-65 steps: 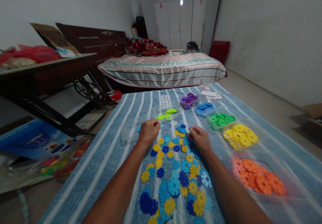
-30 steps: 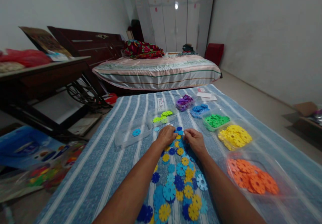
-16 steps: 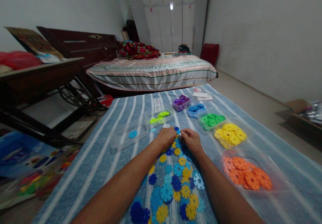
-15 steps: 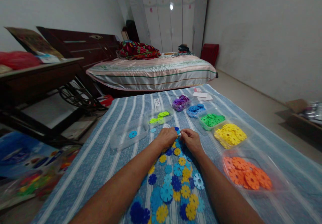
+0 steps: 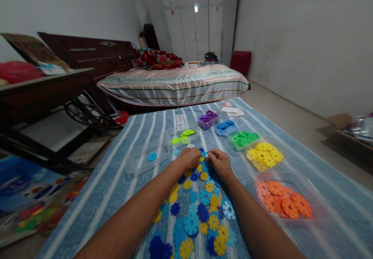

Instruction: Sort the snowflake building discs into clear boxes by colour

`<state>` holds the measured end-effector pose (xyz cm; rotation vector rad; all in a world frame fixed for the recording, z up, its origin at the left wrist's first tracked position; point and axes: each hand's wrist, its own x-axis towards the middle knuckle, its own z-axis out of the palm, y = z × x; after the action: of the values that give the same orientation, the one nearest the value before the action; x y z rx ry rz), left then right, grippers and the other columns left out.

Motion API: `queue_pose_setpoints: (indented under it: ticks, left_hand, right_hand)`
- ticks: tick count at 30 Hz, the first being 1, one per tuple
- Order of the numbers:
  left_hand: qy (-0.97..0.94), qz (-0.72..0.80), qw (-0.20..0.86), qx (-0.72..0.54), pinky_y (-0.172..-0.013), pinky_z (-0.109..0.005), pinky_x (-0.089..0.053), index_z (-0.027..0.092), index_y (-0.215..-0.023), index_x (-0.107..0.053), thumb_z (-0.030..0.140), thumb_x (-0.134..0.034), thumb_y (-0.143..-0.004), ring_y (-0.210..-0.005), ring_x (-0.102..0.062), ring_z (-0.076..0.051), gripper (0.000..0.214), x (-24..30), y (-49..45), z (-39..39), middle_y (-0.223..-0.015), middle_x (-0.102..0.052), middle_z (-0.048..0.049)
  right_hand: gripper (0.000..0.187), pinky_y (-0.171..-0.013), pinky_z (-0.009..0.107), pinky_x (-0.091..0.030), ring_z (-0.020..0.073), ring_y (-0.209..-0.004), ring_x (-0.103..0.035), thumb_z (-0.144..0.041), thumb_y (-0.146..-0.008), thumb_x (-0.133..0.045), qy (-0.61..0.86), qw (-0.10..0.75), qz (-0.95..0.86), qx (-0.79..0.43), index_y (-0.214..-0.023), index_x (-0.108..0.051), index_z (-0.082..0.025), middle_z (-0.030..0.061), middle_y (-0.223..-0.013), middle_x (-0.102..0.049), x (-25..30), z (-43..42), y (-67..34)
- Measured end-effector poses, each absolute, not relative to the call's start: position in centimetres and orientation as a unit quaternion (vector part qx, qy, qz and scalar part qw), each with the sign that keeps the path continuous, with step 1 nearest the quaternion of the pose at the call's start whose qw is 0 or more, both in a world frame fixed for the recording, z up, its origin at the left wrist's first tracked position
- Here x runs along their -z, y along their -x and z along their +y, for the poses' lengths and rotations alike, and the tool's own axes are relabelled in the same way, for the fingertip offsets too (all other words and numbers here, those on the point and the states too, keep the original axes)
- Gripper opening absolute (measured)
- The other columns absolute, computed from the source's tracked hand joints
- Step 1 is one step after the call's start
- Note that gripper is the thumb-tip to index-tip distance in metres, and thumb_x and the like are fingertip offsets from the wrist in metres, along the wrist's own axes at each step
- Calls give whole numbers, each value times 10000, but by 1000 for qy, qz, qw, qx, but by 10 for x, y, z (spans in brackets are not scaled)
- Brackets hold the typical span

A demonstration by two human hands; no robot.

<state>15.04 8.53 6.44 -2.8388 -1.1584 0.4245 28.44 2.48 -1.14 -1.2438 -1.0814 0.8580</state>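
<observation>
My left hand (image 5: pixel 190 159) is closed around notched plastic discs, with a dark blue disc (image 5: pixel 201 150) showing past its fingers. Beside it, my right hand (image 5: pixel 220 162) has thumb and forefinger pinched at the edge of a small light blue disc (image 5: pixel 203 154); the exact grip is too small to see. Between my forearms, many flower-shaped discs in yellow (image 5: pixel 213 222), light blue (image 5: pixel 191 224) and dark blue (image 5: pixel 203 212) spread toward me over the striped cloth. Some overlap, and whether they are joined is unclear. My left hand and forearm hide part of them.
On the striped cloth (image 5: pixel 110 189), clear tubs hold orange (image 5: pixel 290 206), yellow (image 5: pixel 265 155), green (image 5: pixel 244 139), blue (image 5: pixel 225 127), purple (image 5: pixel 208 118) and lime discs (image 5: pixel 183 136). Another tub (image 5: pixel 136 166) at left holds one blue disc (image 5: pixel 152 157). A bed (image 5: pixel 175 86) stands beyond.
The whole view has shifted slightly left. My hands stay close together at the same spot, and the light blue disc between them shows more plainly.
</observation>
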Motion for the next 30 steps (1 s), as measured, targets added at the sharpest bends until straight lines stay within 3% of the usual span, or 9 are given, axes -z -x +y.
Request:
queue_pose_setpoints:
  ticks: [6, 13, 19, 30]
  left_hand:
    - [912, -384, -17, -144, -695, -272, -487, 210, -856, -657, 211, -571, -703, -863, -631, -212, 175, -74, -143, 89, -926, -654, -58]
    - [903, -397, -22, -163, -670, -273, -489, 189, -786, -662, 163, -597, -652, -826, -632, -215, 152, -79, -143, 82, -928, -633, -73]
    - [905, -390, 14, -170, -715, -324, -514, 141, -895, -671, 106, -555, -695, -915, -641, -276, 234, -78, -146, 69, -1035, -633, -161]
    - [910, -388, 14, -143, -778, -342, -505, 170, -1031, -603, 80, -477, -783, -988, -618, -266, 292, -78, -139, 58, -1071, -601, -135]
  right_hand:
    - [228, -478, 227, -408, 121, -484, -501, -397, -773, -544, 528, 602, -466, -375, -704, -636, -199, -34, -551, -577, 13, 27, -284]
    - [226, -473, 230, -405, 119, -459, -498, -397, -776, -541, 528, 603, -461, -382, -715, -631, -200, -38, -541, -577, 9, 26, -283]
    - [223, -477, 227, -401, 117, -468, -504, -385, -780, -537, 532, 603, -459, -378, -725, -637, -193, -38, -552, -580, 8, 25, -283]
    - [221, -486, 230, -420, 119, -466, -517, -393, -781, -538, 534, 596, -465, -379, -727, -642, -205, -42, -556, -590, 13, 28, -283]
